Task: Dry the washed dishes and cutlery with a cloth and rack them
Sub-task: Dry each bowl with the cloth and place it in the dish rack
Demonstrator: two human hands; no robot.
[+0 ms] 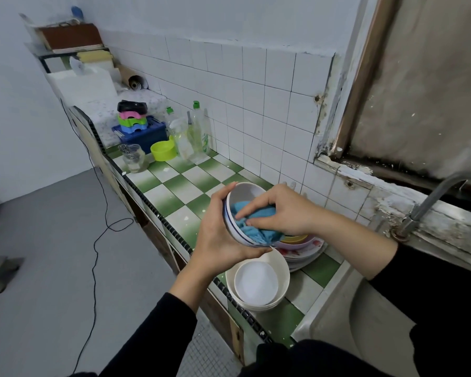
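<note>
Bowl (245,194): white with a blue stripe under the rim, held in the air above the counter edge and tipped on its side, so its opening faces right, toward the other hand.
Left hand (218,227): cups the bowl from below and behind, fingers curled around its outer wall and thumb near the rim.
Right hand (282,210): reaches in from the right and grips a bunched cloth, fingertips pressing it against the inside of the bowl.
Cloth (252,232): blue, crumpled, partly inside the bowl and spilling over its lower rim.
Stacked bowls (282,270): plain white, nested upright on the counter directly below the held bowl.
Plates (306,250): a low pile just behind the stacked bowls (pink and yellow pieces on top), partly hidden by the right hand.
Counter (180,191): green and white checked tiles, running away along a white tiled wall.
Sink (346,322): pale basin at the right, beside the stacked bowls.
Tap (443,190): grey metal, curving over the sink's far side.
Far end of counter: a blue crate (154,138) holding coloured plastic tubs, a lime green cup (162,151), clear bottles (200,129) and a glass jar (133,158).
Sleeves: both arms wear black.
</note>
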